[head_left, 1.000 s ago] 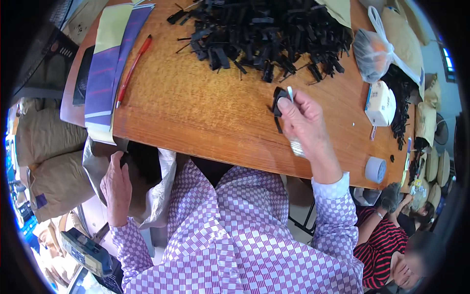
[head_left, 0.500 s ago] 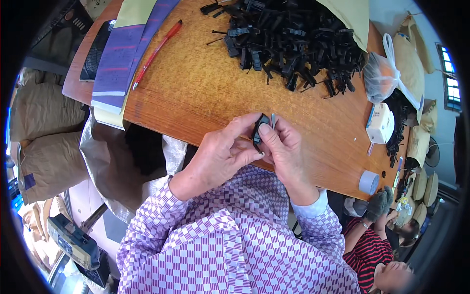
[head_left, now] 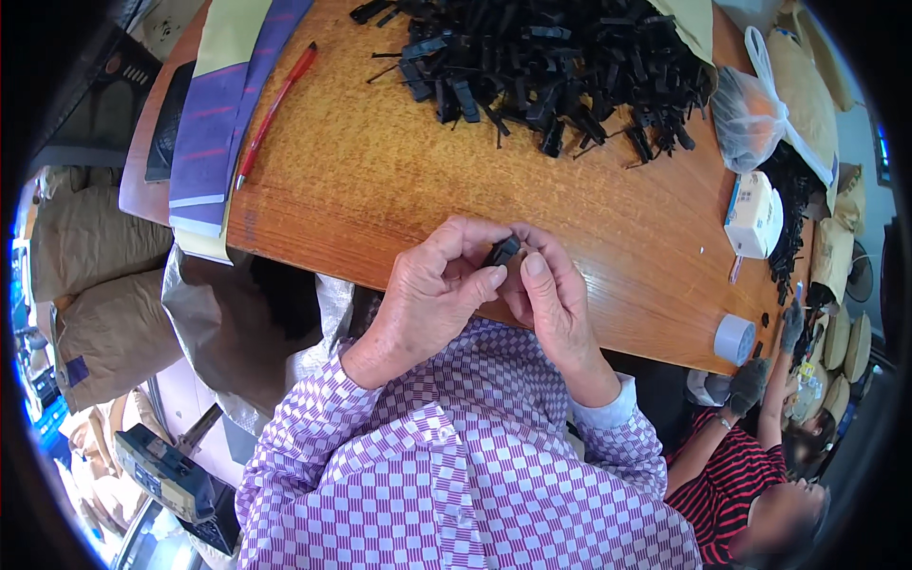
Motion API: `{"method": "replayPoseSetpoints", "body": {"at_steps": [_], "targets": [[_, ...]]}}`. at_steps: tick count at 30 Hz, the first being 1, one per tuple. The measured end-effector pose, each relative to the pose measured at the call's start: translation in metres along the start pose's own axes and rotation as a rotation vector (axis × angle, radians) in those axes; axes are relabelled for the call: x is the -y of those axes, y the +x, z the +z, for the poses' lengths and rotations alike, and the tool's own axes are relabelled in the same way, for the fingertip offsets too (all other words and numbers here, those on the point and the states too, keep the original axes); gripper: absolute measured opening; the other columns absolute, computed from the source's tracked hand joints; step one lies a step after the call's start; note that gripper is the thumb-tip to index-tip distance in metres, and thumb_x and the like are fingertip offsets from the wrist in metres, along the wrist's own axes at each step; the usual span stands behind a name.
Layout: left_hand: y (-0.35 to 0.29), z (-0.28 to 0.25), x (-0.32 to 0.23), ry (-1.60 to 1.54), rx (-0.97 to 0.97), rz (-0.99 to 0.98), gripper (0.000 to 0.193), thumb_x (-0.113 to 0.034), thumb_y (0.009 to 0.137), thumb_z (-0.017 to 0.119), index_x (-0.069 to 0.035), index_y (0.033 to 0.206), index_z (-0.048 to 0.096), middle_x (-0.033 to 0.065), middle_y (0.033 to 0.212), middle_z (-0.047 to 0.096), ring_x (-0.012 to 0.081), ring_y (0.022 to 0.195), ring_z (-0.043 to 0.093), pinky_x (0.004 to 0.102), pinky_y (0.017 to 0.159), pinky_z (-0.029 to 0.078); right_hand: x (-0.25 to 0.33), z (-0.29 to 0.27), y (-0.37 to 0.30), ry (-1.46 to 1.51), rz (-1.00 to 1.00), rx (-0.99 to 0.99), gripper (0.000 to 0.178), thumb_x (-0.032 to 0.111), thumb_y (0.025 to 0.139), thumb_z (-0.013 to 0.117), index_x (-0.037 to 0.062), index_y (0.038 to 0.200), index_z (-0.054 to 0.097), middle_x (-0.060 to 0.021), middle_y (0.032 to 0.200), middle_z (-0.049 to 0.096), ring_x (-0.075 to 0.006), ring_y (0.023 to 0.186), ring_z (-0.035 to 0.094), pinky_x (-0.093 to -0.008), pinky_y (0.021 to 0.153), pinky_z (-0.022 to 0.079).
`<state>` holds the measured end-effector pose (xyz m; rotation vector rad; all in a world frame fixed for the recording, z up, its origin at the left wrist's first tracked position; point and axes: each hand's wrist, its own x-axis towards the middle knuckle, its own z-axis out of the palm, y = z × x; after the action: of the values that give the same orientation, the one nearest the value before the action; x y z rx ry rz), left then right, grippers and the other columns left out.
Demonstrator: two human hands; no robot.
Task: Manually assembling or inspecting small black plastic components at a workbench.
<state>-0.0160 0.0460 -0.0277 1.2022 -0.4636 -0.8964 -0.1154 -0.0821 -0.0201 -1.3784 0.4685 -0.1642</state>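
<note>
Raised from the white sack [head_left: 332,302] since earlier, your left hand [head_left: 418,294] pinches a black part [head_left: 504,251] over the worktop [head_left: 332,190]; your right hand [head_left: 560,309] curls alongside, grip unclear. A translucent bag [head_left: 746,133] holds something orange.

Two bare hands [head_left: 423,294] are meeting at one black part [head_left: 503,251]. One red pen [head_left: 276,115], one white box [head_left: 748,228], one tied bag [head_left: 745,123] and one pale roll [head_left: 733,339] are resting on one worktop [head_left: 370,190]; heaped black pieces [head_left: 537,71] are lying too tangled to count.
</note>
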Motion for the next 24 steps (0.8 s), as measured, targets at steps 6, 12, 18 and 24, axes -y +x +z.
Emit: {"method": "replayPoseSetpoints", "body": {"at_steps": [6,12,18,24], "targets": [[0.007,0.018,0.002,0.217,-0.024,0.051,0.033,0.004,0.089,0.055,-0.002,0.12,0.052,0.0044,0.098,0.06,0.0077,0.084,0.058,0.0213,0.071,0.051,-0.002,-0.012,-0.003,-0.084,-0.019,0.032,0.043,0.027,0.099,0.045,-0.002,0.13,0.04,0.0037,0.073,0.048,-0.002,0.055,0.039,-0.016,0.048,0.029],[0.012,0.026,0.006,0.432,-0.053,0.106,0.035,0.007,0.086,0.056,-0.003,0.12,0.056,0.0033,0.097,0.06,0.0077,0.082,0.06,0.021,0.07,0.052,-0.007,-0.017,-0.004,-0.118,-0.024,0.006,0.039,0.024,0.1,0.043,-0.0024,0.128,0.04,0.0038,0.073,0.047,-0.0023,0.057,0.041,-0.0164,0.049,0.032],[0.011,0.03,0.01,0.672,-0.126,0.257,0.036,0.006,0.079,0.061,-0.006,0.113,0.061,0.0103,0.083,0.059,0.02,0.064,0.06,0.0294,0.055,0.048,-0.014,-0.017,-0.004,-0.159,-0.054,-0.039,0.032,0.017,0.099,0.046,0.0011,0.126,0.043,0.0026,0.073,0.047,-0.0026,0.06,0.042,-0.0176,0.053,0.035],[0.014,0.03,0.008,0.744,-0.168,0.296,0.038,0.007,0.079,0.06,-0.006,0.114,0.06,0.0108,0.082,0.058,0.0228,0.062,0.058,0.0307,0.055,0.048,-0.002,-0.022,0.005,-0.365,-0.074,-0.009,0.029,0.015,0.097,0.049,0.0007,0.122,0.045,-0.0099,0.094,0.061,-0.0162,0.087,0.059,-0.0289,0.076,0.048]]}}
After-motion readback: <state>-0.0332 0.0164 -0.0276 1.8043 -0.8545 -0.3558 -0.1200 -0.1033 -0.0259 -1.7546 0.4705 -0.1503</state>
